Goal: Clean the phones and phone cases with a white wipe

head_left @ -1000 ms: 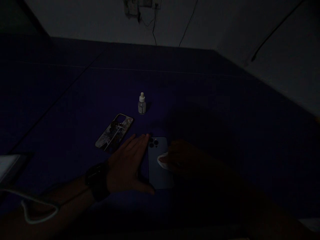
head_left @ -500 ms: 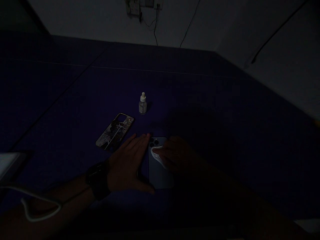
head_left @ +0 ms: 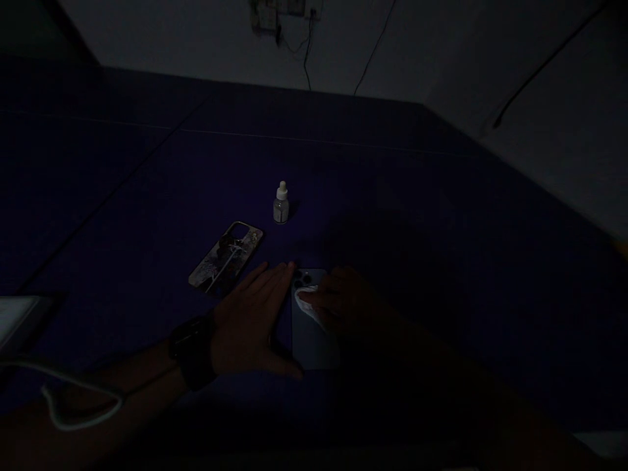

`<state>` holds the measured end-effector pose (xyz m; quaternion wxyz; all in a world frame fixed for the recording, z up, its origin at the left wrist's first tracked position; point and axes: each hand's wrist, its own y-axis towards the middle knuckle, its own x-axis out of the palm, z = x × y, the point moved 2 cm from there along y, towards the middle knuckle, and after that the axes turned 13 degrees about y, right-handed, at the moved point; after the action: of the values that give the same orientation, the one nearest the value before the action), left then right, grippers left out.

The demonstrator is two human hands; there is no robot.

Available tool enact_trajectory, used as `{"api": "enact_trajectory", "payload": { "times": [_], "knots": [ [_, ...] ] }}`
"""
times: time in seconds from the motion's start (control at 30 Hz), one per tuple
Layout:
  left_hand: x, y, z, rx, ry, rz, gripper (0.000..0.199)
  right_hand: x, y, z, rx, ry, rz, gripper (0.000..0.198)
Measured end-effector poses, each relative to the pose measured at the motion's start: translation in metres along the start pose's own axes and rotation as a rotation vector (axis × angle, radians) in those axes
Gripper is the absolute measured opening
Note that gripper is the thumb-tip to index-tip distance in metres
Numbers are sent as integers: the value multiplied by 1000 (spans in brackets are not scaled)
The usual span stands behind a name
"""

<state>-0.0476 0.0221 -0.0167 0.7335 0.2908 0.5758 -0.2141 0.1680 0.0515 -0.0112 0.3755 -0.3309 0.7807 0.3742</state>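
Observation:
A blue-grey smartphone [head_left: 311, 350] lies back side up on the dark blue surface, its camera lenses at the far end. My left hand [head_left: 252, 320] is spread along the phone's left side, fingertips by the camera corner and thumb at the near left edge. In my right hand [head_left: 346, 301] a white cloth [head_left: 308, 304] is pinched and pressed on the phone's back, just below the lenses. That hand covers the phone's right edge. Left of the phone rests a patterned phone case [head_left: 228, 257]. Beyond it stands a small dropper bottle [head_left: 280, 206] with a white top.
The dark blue surface [head_left: 147, 190] has seam lines across it. A white box-like object [head_left: 22, 320] sits at the left edge. A pale cord loop [head_left: 83, 425] hangs over my left forearm. Behind are a pale wall [head_left: 186, 39], sockets and hanging cables [head_left: 308, 59].
The view has shifted very slightly. Both hands, the cloth and the phone look almost the same as before.

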Motion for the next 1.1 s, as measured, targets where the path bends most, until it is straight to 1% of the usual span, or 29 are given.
{"api": "enact_trajectory", "payload": {
  "times": [0.1,0.17,0.23,0.3,0.37,0.47,0.53,0.57,0.63,0.7,0.73,0.8,0.93,1.0,1.1],
  "knots": [
    [0,0,0,6,4,4,144,1,2,-5,-91,79,-59,23],
    [0,0,0,3,2,2,144,-3,1,-6,-115,118,-92,20],
    [0,0,0,2,-1,-1,143,-7,-1,-3,-66,103,-66,18],
    [1,0,0,5,0,-2,141,-9,-1,1,-8,54,-7,19],
    [1,0,0,6,6,2,141,-6,1,2,-10,23,21,23],
    [0,0,0,-1,1,12,141,-1,3,-2,-110,82,-41,26],
    [-1,0,1,-3,-11,7,141,-2,2,-4,-138,144,-109,23],
    [-1,0,1,-4,-16,1,141,-4,0,-4,-123,158,-134,21],
    [-2,1,1,-12,-21,-5,140,-8,-2,-1,-59,134,-131,18],
    [-2,1,1,-13,-19,-9,140,-9,-3,2,10,67,-73,19],
    [-2,1,1,-10,-16,-8,140,-8,-2,3,23,35,-43,21],
    [-1,1,1,-2,-7,-4,141,-5,0,3,-5,17,-26,25],
    [0,1,1,-6,4,-6,142,-4,0,-1,-113,124,-114,24],
    [0,1,1,-7,-8,-6,142,-8,-3,-1,-81,137,-145,20],
    [-1,1,1,-5,-22,0,140,-10,-6,4,23,54,-76,19]
  ]
}}
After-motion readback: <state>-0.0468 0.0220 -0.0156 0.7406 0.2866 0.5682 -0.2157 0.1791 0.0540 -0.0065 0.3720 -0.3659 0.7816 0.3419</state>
